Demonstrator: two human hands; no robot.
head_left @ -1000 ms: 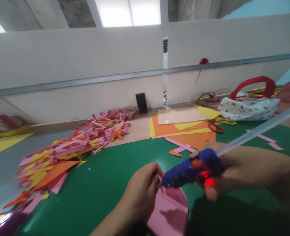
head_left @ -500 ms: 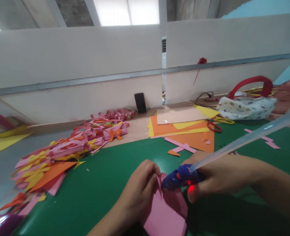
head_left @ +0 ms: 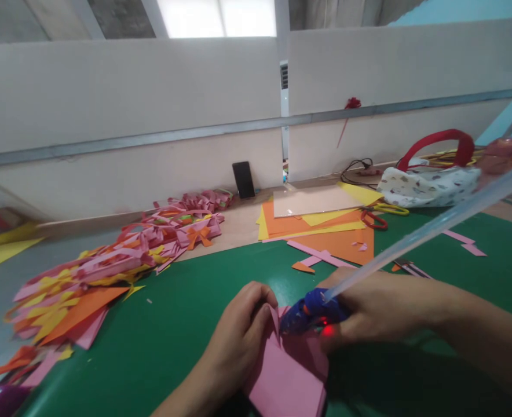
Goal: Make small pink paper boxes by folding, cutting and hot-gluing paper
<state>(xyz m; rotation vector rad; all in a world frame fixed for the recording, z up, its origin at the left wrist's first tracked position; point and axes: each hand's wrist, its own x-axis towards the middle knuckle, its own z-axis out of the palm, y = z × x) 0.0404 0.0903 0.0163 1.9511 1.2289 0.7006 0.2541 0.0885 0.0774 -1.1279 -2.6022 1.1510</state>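
Observation:
My left hand [head_left: 244,336] pinches the upper edge of a folded pink paper piece [head_left: 285,379], which looks like a small box or bag, low in the middle of the view. In my right hand [head_left: 360,307] is a blue hot glue gun [head_left: 312,311], its small red light glowing. A long translucent glue stick [head_left: 395,249] juts from its back toward the upper right. The gun's nozzle is down at the pink paper's folded flap, beside my left fingers; whether it touches is hidden.
A green mat [head_left: 186,307] covers the table. At left lies a heap of pink and yellow paper pieces [head_left: 121,255]. Orange and yellow sheets [head_left: 334,237], red-handled scissors [head_left: 374,220] and a patterned cloth bag [head_left: 427,188] are behind my hands. A black phone [head_left: 243,179] leans on the partition.
The whole view has shifted slightly, so everything sits a little further left and higher. Both hands keep their hold, with the glue gun still at the pink paper's flap.

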